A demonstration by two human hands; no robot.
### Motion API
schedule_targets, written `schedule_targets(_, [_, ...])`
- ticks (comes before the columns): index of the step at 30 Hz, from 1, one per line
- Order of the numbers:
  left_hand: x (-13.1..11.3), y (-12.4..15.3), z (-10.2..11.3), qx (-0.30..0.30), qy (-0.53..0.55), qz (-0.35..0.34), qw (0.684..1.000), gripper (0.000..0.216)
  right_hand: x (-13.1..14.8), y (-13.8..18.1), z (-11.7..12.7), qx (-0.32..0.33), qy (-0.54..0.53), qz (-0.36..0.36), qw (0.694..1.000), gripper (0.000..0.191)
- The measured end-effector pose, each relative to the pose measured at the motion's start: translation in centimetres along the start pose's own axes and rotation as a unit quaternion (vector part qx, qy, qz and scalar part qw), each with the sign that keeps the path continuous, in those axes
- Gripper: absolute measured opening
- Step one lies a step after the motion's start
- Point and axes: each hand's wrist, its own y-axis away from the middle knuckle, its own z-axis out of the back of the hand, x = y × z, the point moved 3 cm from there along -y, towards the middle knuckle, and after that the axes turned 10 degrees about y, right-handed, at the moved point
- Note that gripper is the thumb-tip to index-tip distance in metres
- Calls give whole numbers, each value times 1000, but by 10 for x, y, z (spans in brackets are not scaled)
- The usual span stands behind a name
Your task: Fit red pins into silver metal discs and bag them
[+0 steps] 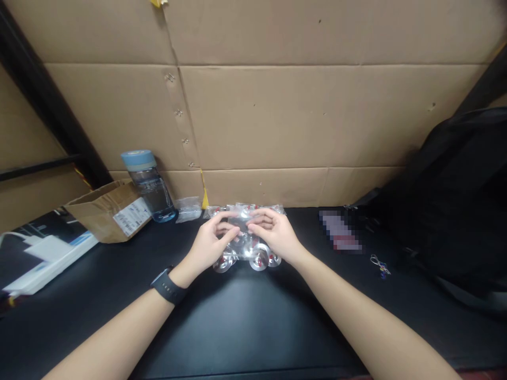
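Note:
Both of my hands meet over a clear plastic bag [244,248] of small silver and red round parts, lying on the black table [245,322]. My left hand [212,244], with a black watch on its wrist, pinches the bag's top from the left. My right hand [274,233] pinches the same bag from the right, fingers curled. Several of the round parts [259,261] show below my hands. More clear bags [237,209] lie just behind, against the cardboard wall.
A blue-lidded water bottle [149,186] stands at the back left beside an open cardboard box [106,211]. A white device [43,258] lies far left. A black backpack [455,200] fills the right side, with a small key ring [380,265] near it.

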Motion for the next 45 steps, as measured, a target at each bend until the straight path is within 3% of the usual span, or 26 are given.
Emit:
schedule_targets(5, [-3,4,-1,-4,18,14,1000,57,7,0,6,-7,3,-24,1000,46])
schedule_targets(9, [-5,6,-1,-21,20,-14,999,65,12,2,7,-29,3,-31,999,50])
schedule_targets(14, [-9,4,1,12,-74,-65,995,25,15,5,4,-53,5,0,999,50])
schedule_targets(17, [-10,3,3,5,-114,-74,991,26,16,5,4,-34,5,27,999,35])
schedule_targets(20, [-8,2,5,25,-107,-63,992,42,15,4,2,36,31,37,998,13])
schedule_targets(24, [-4,1,7,62,-99,-56,992,50,11,3,1,71,63,42,995,40])
schedule_targets(27, [0,0,7,62,-83,-62,993,46,10,5,2,71,88,48,992,60])
schedule_targets(30, [2,0,6,45,-101,-70,991,56,9,5,3,60,98,53,992,69])
schedule_targets(32, [-2,0,6,15,-171,-109,979,60,7,4,4,42,97,54,993,71])
schedule_targets(35, [-13,3,4,-9,-283,-189,940,49,1,1,7,8,104,44,994,68])
schedule_targets(38, [-21,7,-3,69,-326,-216,918,40,-2,-2,9,-18,102,28,994,63])
schedule_targets(41, [-20,12,-13,153,-365,-231,889,52,2,-1,9,-23,82,24,996,61])
schedule_targets(45, [-13,9,-12,121,-410,-259,866,27,9,3,4,-5,68,23,997,60])
